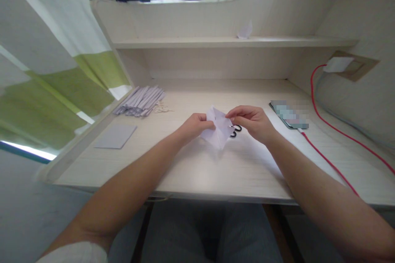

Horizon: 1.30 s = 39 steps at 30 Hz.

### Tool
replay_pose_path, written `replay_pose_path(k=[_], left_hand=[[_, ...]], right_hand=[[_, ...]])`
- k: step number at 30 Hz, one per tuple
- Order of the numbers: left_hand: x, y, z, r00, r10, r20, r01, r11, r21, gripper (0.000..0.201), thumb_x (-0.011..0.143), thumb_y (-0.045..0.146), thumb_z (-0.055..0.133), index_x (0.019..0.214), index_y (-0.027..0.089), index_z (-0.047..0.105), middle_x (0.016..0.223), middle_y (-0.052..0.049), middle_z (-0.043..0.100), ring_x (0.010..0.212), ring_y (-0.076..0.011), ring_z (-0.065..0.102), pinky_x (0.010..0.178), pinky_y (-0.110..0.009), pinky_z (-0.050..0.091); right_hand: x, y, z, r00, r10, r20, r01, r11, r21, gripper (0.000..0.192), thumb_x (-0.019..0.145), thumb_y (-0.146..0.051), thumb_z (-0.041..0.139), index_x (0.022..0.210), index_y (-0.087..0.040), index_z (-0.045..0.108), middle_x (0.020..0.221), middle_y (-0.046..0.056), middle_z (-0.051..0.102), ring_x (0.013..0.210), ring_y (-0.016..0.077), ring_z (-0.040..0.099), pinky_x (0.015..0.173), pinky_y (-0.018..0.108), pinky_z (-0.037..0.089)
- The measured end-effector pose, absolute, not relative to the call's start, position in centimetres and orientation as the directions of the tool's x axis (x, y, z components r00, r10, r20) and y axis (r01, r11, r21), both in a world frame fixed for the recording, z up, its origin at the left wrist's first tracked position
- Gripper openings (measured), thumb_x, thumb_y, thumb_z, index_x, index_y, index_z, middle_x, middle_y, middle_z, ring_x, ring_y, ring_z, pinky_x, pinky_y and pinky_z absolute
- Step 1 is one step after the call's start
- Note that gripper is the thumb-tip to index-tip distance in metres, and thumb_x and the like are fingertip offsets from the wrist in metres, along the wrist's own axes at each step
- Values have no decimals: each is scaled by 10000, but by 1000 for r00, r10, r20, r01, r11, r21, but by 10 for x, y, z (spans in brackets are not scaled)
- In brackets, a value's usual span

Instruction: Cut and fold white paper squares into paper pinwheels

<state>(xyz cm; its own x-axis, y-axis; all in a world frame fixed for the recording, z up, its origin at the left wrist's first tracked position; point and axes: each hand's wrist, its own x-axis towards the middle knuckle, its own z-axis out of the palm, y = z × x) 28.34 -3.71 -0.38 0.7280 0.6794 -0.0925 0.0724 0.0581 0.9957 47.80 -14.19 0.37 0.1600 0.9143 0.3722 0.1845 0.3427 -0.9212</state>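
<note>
A folded sheet of white paper [218, 129], pointed at top and bottom with a crease down its middle, is held up over the middle of the desk. My left hand [197, 126] grips its left side, thumb in front. At its upper right edge, my right hand [251, 121] pinches the paper between thumb and fingers. Behind the paper and close to my right hand lies a pair of scissors [237, 129]; only the black handle loops show, the blades are hidden.
Rolled paper sticks [140, 100] lie in a bundle at the left, beside loose rubber bands [162, 108]. Nearer is a stack of square paper [115, 136]. On the right, a phone [288, 114] connects to a red cable [328, 160]. A folded paper piece [245, 31] stands on the shelf [185, 44].
</note>
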Motion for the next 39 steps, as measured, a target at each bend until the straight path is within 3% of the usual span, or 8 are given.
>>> replay_pose_path(k=[7, 12, 16, 21, 27, 33, 39], left_hand=[[283, -33, -9, 749, 658, -81, 86, 24, 996, 259, 556, 251, 731, 768, 103, 747, 682, -22, 677, 618, -141, 582, 629, -255, 403], [283, -31, -11, 760, 646, -68, 86, 4, 996, 230, 559, 265, 732, 729, 111, 730, 643, -3, 643, 597, -130, 554, 608, -246, 374], [283, -32, -10, 760, 647, -58, 75, 2, 997, 236, 564, 272, 743, 736, 110, 732, 648, -2, 649, 594, -127, 552, 606, -242, 373], [283, -33, -10, 759, 650, -47, 54, 9, 999, 253, 566, 265, 755, 765, 107, 752, 691, -17, 685, 628, -137, 588, 636, -248, 407], [283, -32, -8, 742, 667, -69, 56, 40, 998, 192, 545, 238, 736, 694, 116, 733, 664, -17, 671, 600, -134, 586, 604, -247, 401], [282, -30, -8, 792, 601, -102, 29, 130, 991, 195, 533, 206, 736, 708, 120, 749, 680, -27, 698, 589, -140, 616, 592, -247, 410], [279, -29, -9, 832, 545, -104, 39, 131, 991, 204, 537, 197, 747, 726, 123, 761, 691, -27, 711, 575, -138, 612, 584, -248, 404]], right_hand=[[477, -147, 6, 60, 914, 400, 369, 352, -860, 118, 843, -292, 798, 879, -180, 805, 792, 38, 697, 703, 153, 588, 618, 301, 440], [477, -145, 2, 22, 885, 465, 484, 398, -779, 122, 868, -323, 801, 907, -209, 821, 936, 61, 647, 788, 168, 618, 640, 304, 490], [476, -141, -7, 14, 896, 443, 390, 403, -828, 153, 858, -364, 818, 916, -222, 816, 1065, 88, 693, 902, 202, 640, 694, 319, 510], [472, -136, -11, 64, 952, 300, 279, 271, -921, 223, 866, -416, 795, 940, -206, 801, 803, 34, 699, 688, 158, 578, 605, 298, 456], [485, -137, 1, 258, 941, 217, 99, 198, -975, 141, 840, -306, 726, 917, -226, 812, 856, 36, 732, 768, 170, 663, 670, 294, 546], [499, -140, 2, 139, 975, 175, 48, 170, -984, 76, 743, -207, 775, 796, -229, 825, 817, 27, 748, 710, 152, 655, 640, 278, 543], [499, -143, 1, -32, 979, 203, 147, 206, -968, 150, 831, -321, 820, 951, -232, 835, 880, 39, 761, 740, 157, 677, 678, 297, 555]])
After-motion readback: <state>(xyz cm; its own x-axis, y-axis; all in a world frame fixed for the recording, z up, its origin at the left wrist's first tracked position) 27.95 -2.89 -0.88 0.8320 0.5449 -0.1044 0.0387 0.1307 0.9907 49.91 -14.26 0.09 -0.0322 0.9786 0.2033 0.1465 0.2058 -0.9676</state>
